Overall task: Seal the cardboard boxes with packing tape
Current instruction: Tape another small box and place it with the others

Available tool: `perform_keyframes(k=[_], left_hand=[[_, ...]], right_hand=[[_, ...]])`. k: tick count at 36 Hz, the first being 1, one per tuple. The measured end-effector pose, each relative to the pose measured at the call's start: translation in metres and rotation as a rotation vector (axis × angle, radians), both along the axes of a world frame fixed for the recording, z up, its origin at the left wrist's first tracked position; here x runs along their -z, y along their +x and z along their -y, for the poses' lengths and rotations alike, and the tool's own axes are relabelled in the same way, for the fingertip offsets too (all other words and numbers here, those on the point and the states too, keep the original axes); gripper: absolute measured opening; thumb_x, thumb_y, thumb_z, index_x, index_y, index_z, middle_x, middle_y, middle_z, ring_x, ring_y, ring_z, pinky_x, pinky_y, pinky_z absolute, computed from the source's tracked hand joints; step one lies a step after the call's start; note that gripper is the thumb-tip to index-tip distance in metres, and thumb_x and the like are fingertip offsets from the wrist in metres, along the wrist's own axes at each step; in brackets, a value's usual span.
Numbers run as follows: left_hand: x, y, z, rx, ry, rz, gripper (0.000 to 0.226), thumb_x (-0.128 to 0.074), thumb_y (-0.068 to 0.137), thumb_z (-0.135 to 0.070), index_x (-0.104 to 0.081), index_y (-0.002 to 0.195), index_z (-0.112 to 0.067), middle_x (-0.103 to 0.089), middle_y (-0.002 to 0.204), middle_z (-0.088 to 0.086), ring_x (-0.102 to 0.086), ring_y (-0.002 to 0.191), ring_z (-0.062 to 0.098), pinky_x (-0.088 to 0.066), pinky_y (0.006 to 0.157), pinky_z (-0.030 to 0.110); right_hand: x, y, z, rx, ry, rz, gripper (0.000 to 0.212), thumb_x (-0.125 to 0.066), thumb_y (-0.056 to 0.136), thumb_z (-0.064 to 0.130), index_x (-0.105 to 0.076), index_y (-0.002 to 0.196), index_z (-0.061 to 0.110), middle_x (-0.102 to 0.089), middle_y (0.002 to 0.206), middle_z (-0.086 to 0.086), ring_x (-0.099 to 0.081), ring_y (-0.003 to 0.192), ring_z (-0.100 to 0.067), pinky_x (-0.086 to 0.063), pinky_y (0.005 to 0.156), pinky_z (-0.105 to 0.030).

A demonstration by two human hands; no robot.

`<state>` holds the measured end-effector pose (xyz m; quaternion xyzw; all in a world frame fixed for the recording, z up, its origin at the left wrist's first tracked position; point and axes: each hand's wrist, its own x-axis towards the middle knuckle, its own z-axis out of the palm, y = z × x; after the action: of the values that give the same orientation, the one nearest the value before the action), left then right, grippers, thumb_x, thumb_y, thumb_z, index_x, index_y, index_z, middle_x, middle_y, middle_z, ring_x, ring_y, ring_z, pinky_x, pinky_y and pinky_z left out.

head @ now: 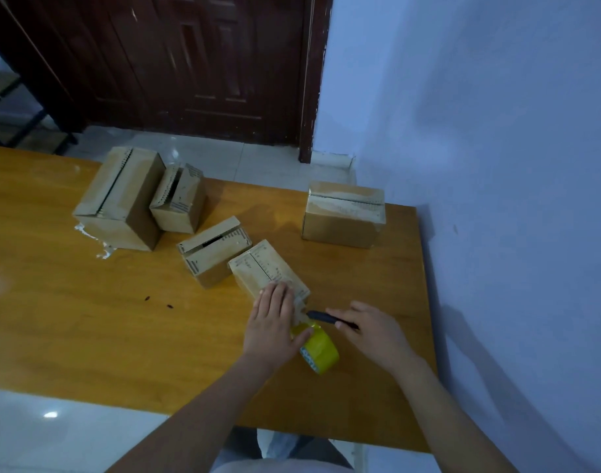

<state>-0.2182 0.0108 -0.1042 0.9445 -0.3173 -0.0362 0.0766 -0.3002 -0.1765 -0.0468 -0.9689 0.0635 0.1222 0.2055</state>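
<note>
Both forearms reach in from the bottom edge over the wooden table (87,319). On the left, the left hand (273,327) lies flat with fingers straight, pressing the near end of a small cardboard box (265,268), its thumb against the yellow tape roll (319,351) lying just below. To the right, the right hand (367,331) grips a black cutter (330,319), its tip at the box's near corner. Four more boxes sit farther back, one (343,215) apart at the right.
</note>
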Motion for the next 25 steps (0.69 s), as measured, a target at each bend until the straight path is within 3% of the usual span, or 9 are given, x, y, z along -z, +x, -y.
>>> perform_keyframes(k=[3,5,8,13,17,21,25], left_hand=[[0.0,0.0,0.0,-0.001,0.001,-0.016,0.085,-0.031,0.082,-0.068,-0.052,0.134,-0.004,-0.052,0.137,0.012,-0.045,0.13,0.031,-0.033,0.108,0.047],[0.001,0.0,0.0,0.001,-0.006,-0.027,0.085,-0.032,0.082,-0.068,-0.05,0.135,-0.004,-0.051,0.138,0.012,-0.044,0.131,0.031,-0.03,0.113,0.043],[0.001,0.0,0.0,0.013,-0.016,-0.041,0.084,-0.033,0.083,-0.067,-0.047,0.135,-0.003,-0.05,0.138,0.013,-0.043,0.131,0.031,-0.022,0.11,0.041],[0.001,0.0,0.0,0.0,0.006,-0.041,0.087,-0.031,0.083,-0.069,-0.049,0.136,-0.003,-0.05,0.139,0.013,-0.044,0.132,0.032,-0.02,0.11,0.042],[0.003,0.0,0.001,-0.006,0.019,-0.037,0.087,-0.029,0.084,-0.07,-0.048,0.137,-0.003,-0.049,0.14,0.013,-0.042,0.133,0.031,-0.021,0.114,0.044],[0.002,0.0,0.0,-0.004,0.017,-0.033,0.087,-0.031,0.083,-0.069,-0.049,0.136,-0.003,-0.05,0.139,0.013,-0.043,0.132,0.031,-0.021,0.112,0.042],[0.001,0.0,0.001,-0.008,0.027,-0.042,0.087,-0.03,0.083,-0.07,-0.05,0.135,-0.004,-0.051,0.138,0.012,-0.044,0.131,0.03,-0.026,0.115,0.042]], right_hand=[[-0.005,0.007,-0.003,-0.052,-0.061,-0.009,0.037,-0.039,0.099,0.041,-0.044,0.136,0.042,-0.043,0.088,0.01,-0.048,0.078,-0.008,-0.041,0.058,-0.024],[-0.006,0.012,-0.006,-0.083,-0.094,-0.013,0.038,-0.039,0.099,0.042,-0.044,0.136,0.042,-0.041,0.088,0.01,-0.045,0.078,-0.007,-0.034,0.053,-0.02],[-0.005,0.015,-0.009,-0.104,-0.158,-0.006,0.038,-0.038,0.099,0.041,-0.044,0.137,0.041,-0.039,0.089,0.01,-0.049,0.084,-0.01,-0.024,0.048,-0.016],[0.002,0.016,-0.005,0.133,-0.267,0.017,0.038,-0.04,0.099,0.034,-0.048,0.136,0.033,-0.052,0.103,0.003,-0.057,0.093,-0.016,-0.035,0.058,-0.023],[0.017,0.018,0.002,0.284,-0.184,-0.067,0.036,-0.041,0.1,0.031,-0.051,0.134,0.029,-0.056,0.112,0.0,-0.059,0.092,-0.017,-0.041,0.057,-0.024],[0.035,0.02,-0.007,0.395,-0.036,-0.089,0.031,-0.044,0.099,0.03,-0.059,0.125,0.025,-0.057,0.103,0.0,-0.055,0.069,-0.016,-0.038,0.046,-0.023],[0.035,0.019,-0.018,0.45,0.048,-0.009,0.031,-0.044,0.098,0.033,-0.058,0.126,0.028,-0.059,0.103,0.002,-0.059,0.076,-0.014,-0.039,0.05,-0.021]])
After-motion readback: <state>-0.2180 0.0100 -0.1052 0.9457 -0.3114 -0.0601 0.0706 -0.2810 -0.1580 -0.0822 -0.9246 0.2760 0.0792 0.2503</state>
